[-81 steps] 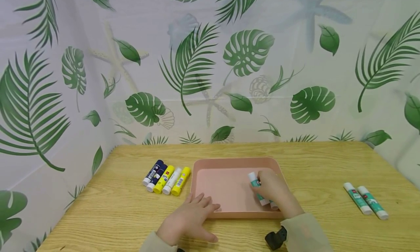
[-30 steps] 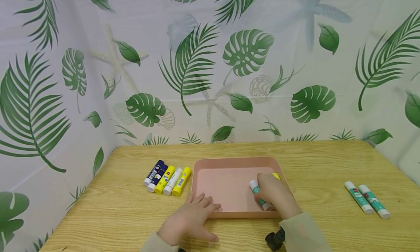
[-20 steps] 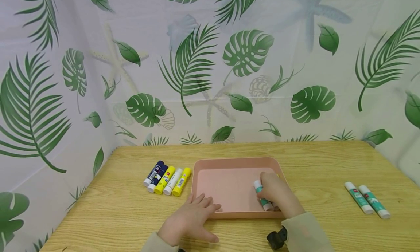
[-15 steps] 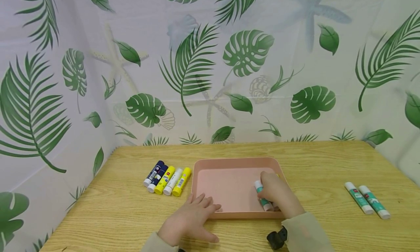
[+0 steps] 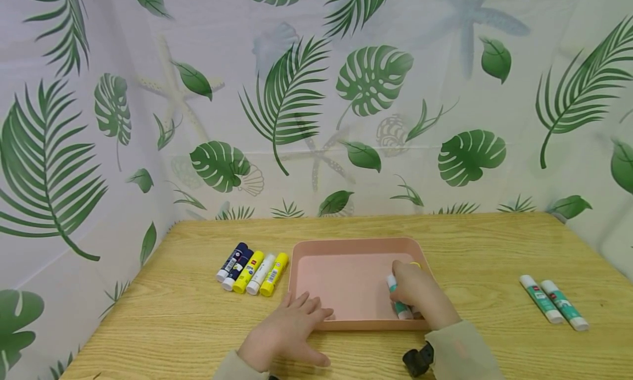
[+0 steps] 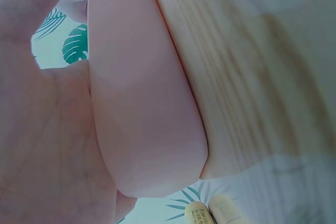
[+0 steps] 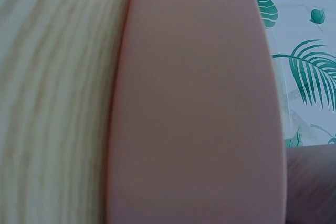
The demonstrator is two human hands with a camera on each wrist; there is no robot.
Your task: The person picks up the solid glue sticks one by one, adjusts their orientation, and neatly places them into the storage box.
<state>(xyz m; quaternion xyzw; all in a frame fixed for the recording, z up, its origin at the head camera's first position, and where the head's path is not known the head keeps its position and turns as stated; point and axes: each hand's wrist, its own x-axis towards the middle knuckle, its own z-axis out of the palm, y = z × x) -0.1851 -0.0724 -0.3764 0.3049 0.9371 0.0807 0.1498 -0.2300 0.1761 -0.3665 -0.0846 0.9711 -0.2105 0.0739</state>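
A pink tray (image 5: 341, 324) lies on the table in front of me. My left hand (image 5: 287, 331) rests with spread fingers on its near left corner; the left wrist view shows the palm (image 6: 47, 135) against the tray wall (image 6: 142, 93). Inside the tray's right side, my right hand (image 5: 420, 293) pinches a teal and white glue stick (image 5: 403, 311) lying at a slant. Partly hidden by that hand are a yellow end (image 5: 416, 265) and a pale end (image 5: 416, 312) of other sticks. In the right wrist view the tray wall (image 7: 199, 103) covers most of the hand's work.
Left of the tray, several glue sticks lie side by side: dark blue ones (image 5: 232, 262), yellow ones (image 5: 273, 274) and a white one (image 5: 260, 274). Two teal and white glue sticks (image 5: 541, 299) lie on the table (image 5: 484, 248) at the right. A leaf-patterned cloth (image 5: 306, 122) hangs behind.
My right hand has lowered the teal and white glue stick in the tray and shifted it slightly right, towards the other sticks there. The left hand has stayed in place.
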